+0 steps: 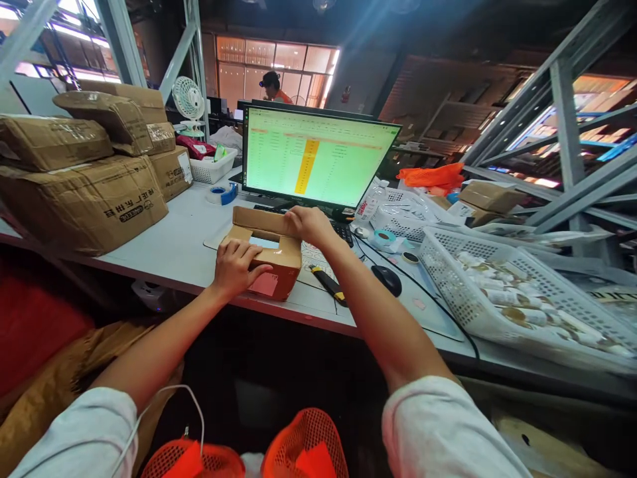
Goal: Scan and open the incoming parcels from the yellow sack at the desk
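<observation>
A small cardboard box (279,265) sits on the white desk (164,229), just in front of a monitor (313,156) showing a green spreadsheet. Its top flaps stand open, a pale blue patch shows in the opening, and a pink label marks the side facing the person. To the right, a large white plastic mesh basket (460,292) holds many small white rolled items with tan bands, lying jumbled together. A second mesh basket (405,226) sits further back beside the monitor, and a small white basket (206,169) stands at the far left of the screen, holding packets. Big taped cardboard parcels (84,206) are stacked at the desk's left end. Both bare forearms reach forward from white sleeves. The left hand (241,269) is partly closed, its fingers curved over the near top edge of the box. The right hand (311,226) lies palm down across the far corner, fingers bent over the edge. A yellow-and-black utility knife (328,285) lies just right of the box.
</observation>
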Motion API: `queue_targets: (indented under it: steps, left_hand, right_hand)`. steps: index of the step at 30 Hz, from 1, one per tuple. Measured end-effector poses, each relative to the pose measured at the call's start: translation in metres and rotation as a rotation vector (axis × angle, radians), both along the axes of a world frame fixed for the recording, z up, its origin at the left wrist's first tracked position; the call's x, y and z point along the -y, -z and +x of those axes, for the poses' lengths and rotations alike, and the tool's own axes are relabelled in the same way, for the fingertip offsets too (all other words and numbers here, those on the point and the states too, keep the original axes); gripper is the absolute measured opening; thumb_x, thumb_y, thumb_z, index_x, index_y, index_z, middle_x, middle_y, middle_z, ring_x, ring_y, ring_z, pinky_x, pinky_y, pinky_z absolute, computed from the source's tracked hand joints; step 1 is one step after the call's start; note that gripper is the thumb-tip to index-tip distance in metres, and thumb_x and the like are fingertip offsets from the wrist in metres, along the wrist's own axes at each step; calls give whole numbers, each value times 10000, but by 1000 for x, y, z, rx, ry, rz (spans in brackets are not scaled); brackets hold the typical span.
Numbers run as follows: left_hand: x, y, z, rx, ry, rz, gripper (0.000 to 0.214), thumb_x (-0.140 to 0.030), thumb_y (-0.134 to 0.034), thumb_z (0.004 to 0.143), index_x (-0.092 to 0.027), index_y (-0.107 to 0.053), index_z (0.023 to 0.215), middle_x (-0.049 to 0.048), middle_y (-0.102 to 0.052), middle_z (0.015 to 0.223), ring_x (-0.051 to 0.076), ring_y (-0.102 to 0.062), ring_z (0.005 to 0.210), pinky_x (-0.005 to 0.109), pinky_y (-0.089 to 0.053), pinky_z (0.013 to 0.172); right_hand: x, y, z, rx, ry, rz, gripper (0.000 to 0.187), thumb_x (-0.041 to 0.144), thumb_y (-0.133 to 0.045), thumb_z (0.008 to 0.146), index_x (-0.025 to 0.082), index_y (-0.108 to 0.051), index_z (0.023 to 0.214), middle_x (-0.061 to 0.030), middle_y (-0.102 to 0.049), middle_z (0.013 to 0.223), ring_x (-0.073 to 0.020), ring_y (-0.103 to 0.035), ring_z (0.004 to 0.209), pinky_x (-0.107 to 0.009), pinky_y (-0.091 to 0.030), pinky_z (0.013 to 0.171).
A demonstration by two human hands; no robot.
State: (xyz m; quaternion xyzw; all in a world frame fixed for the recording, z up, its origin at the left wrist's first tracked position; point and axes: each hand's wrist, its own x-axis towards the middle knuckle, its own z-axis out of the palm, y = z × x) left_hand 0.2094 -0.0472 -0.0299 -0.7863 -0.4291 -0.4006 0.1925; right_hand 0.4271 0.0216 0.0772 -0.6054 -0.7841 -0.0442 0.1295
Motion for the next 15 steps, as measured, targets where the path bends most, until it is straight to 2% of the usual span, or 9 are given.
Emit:
queue_targets:
  steps: [2, 4, 7, 9, 11, 13, 15]
  left_hand:
    - [4, -8, -2, -26, 2, -57, 455, -599, -628, 951, -197, -726, 1144, 105, -738, 1083, 308, -591, 1030, 466, -384, 979]
    - [5, -24, -6, -86, 29, -157, 445, -584, -616, 960, -190, -727, 1135, 111, -723, 1088, 315, -587, 1055, 462, -405, 969]
    - [-7, -61, -13, -216, 121, -365, 454, -573, -662, 923, -202, -713, 1181, 110, -686, 1203, 319, -579, 1149, 437, -434, 973]
    - [-18, -86, -13, -325, 167, -530, 529, -575, -741, 852, -213, -684, 1235, 108, -654, 1280, 322, -570, 1201, 409, -451, 967]
    - [-24, -104, -9, -416, 152, -620, 593, -543, -823, 770, -201, -662, 1226, 111, -655, 1247, 327, -583, 1175, 385, -466, 926]
    - [-16, -105, -1, -444, 70, -540, 528, -434, -847, 753, -171, -647, 1164, 122, -666, 1154, 333, -597, 1104, 391, -468, 892]
    - [7, -89, 5, -417, -43, -343, 344, -270, -763, 820, -150, -636, 1116, 143, -663, 1096, 340, -600, 1048, 422, -464, 880]
  right_hand:
    - [-20, 5, -2, -71, 43, -121, 455, 386, -377, 1096, 135, -753, 1150, -171, -738, 1181, -254, -661, 1040, -276, -414, 808]
    - [-35, 13, -3, -88, 59, -244, 446, 344, -402, 1088, 102, -776, 1066, -164, -754, 1117, -224, -665, 963, -253, -418, 770]
    - [-44, 23, -4, -88, 45, -338, 438, 343, -439, 1075, 89, -790, 1013, -120, -768, 989, -182, -652, 813, -234, -424, 708]
    - [-44, 25, -3, -89, 49, -367, 447, 357, -443, 1073, 84, -793, 1022, -111, -764, 969, -177, -643, 788, -237, -431, 705]
    - [-43, 24, -3, -86, 63, -377, 447, 358, -443, 1069, 79, -792, 1053, -121, -761, 986, -189, -646, 815, -247, -438, 725]
    - [-42, 23, -4, -81, 75, -379, 444, 357, -446, 1067, 74, -788, 1088, -137, -759, 1021, -204, -654, 860, -254, -441, 749]
    - [-42, 22, -5, -77, 82, -380, 450, 357, -442, 1068, 67, -783, 1106, -155, -757, 1054, -216, -663, 892, -259, -442, 762]
